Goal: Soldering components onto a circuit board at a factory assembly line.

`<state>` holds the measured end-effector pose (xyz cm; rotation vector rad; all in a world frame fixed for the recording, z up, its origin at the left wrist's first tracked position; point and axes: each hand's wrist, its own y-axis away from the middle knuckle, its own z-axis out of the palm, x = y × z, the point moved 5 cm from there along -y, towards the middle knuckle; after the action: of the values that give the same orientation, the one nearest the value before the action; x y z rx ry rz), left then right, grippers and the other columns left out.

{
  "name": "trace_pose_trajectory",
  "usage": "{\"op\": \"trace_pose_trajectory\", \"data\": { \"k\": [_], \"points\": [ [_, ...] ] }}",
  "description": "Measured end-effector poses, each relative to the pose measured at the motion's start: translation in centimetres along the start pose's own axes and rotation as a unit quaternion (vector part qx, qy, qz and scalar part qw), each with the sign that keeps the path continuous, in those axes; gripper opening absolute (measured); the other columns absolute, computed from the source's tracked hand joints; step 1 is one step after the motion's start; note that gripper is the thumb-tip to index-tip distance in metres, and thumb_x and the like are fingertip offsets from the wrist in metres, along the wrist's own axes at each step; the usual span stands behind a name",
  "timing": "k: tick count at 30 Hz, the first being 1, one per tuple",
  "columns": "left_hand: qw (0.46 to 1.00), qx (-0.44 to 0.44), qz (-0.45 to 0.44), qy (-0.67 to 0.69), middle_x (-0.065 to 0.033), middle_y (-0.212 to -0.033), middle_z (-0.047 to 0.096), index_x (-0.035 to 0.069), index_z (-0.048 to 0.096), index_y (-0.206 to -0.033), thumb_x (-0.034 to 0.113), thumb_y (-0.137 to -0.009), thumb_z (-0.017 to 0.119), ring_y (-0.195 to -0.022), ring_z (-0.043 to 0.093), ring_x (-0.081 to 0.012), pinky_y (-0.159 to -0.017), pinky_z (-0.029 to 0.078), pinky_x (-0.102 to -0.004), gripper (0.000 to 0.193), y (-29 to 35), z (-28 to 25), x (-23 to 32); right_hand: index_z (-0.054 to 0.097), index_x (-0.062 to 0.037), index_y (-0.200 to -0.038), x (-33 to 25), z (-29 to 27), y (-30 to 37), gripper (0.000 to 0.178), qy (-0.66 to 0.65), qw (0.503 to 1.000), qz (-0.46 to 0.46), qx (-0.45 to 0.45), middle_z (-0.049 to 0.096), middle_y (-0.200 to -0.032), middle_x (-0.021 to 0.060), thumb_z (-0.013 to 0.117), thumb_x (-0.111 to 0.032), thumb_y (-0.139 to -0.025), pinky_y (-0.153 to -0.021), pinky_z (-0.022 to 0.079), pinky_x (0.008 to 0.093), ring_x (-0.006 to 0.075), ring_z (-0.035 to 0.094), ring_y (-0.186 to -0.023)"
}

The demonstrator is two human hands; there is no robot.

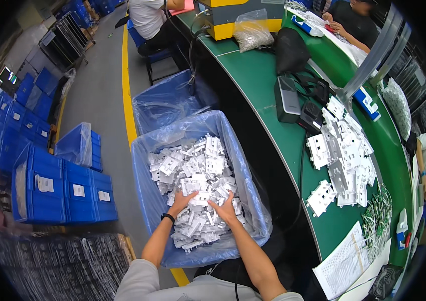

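A: What are the hands doing?

B: Both are down in the heap of white plastic parts (193, 185) that fills the plastic-lined bin (147, 200) in front of the person. The left hand (180, 201), with a dark band at the wrist, lies on the heap with its fingers curled into the pieces. The right hand (224, 209) is spread flat, fingers splayed over the parts just beside the left.

A: Is either one clamped on a piece?

B: The right is open, only pressing on the pile. The left bends around some parts, but I cannot tell whether it truly grips one.

A: How much room is there around them?

B: The hands sit near the middle of the heap, towards the person's side. The bin's liner rises on every side; its right wall stands close to the curved edge of the green table (268, 85), with a dark gap between. A second lined bin (167, 100) stands just behind the first. To the left is open grey floor with a yellow line (125, 75), then stacked blue crates (62, 190).

A: And on the table?

B: More white parts (343, 160) lie in a loose pile, well apart from the hands, with a sheet of paper (343, 261) nearer the person
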<state>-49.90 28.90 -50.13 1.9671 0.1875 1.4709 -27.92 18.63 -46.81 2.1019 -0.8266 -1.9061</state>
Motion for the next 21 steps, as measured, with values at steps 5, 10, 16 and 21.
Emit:
{"op": "trace_pose_trajectory", "data": {
  "k": [5, 10, 16, 21],
  "points": [
    [0.998, -0.052, 0.021, -0.012, -0.0105, -0.150, 0.048, -0.001, 0.037, -0.152, 0.051, -0.095, 0.067, -0.135, 0.047, -0.0211, -0.113, 0.037, -0.0332, 0.083, -0.9, 0.1, 0.2, 0.002, 0.0001, -0.154, 0.4, 1.1, -1.4, 0.137, 0.021, 0.998, 0.008, 0.066, 0.039, -0.146, 0.0364, 0.093, -0.050, -0.065, -0.114, 0.037, 0.0437, 0.0432, 0.045, -0.136],
    [0.994, -0.103, 0.020, -0.017, -0.0118, -0.152, 0.043, -0.003, 0.028, -0.155, 0.046, -0.088, 0.076, -0.137, 0.042, -0.0218, -0.115, 0.034, -0.0338, 0.096, -1.2, 0.5, -0.5, 0.002, -0.0070, -0.156, -0.7, 2.0, -2.1, 0.139, 0.062, 0.996, 0.059, 0.008, 0.033, -0.149, 0.0389, 0.092, -0.055, -0.062, -0.112, 0.039, 0.0484, 0.0504, 0.045, -0.134],
    [0.995, -0.051, -0.070, -0.048, -0.0270, -0.155, 0.037, -0.008, 0.025, -0.154, 0.071, -0.074, 0.072, -0.146, 0.033, -0.0400, -0.120, 0.027, -0.0422, 0.121, -2.3, 0.3, -4.0, 0.008, -0.0044, -0.150, -0.6, 1.4, -1.6, 0.129, 0.064, 0.994, 0.084, 0.000, 0.043, -0.142, 0.0367, 0.093, -0.046, -0.063, -0.111, 0.040, 0.0448, 0.0458, 0.050, -0.130],
    [0.996, -0.041, -0.053, -0.064, -0.0389, -0.147, 0.041, -0.014, 0.047, -0.141, 0.069, -0.079, 0.065, -0.141, 0.041, -0.0415, -0.116, 0.032, -0.0381, 0.105, -0.1, 1.9, -3.1, 0.005, -0.0017, -0.150, 0.3, 1.6, -1.6, 0.128, -0.022, 0.999, 0.034, -0.022, 0.045, -0.142, 0.0325, 0.095, -0.035, -0.065, -0.112, 0.039, 0.0414, 0.0394, 0.049, -0.132]
  ]
}}
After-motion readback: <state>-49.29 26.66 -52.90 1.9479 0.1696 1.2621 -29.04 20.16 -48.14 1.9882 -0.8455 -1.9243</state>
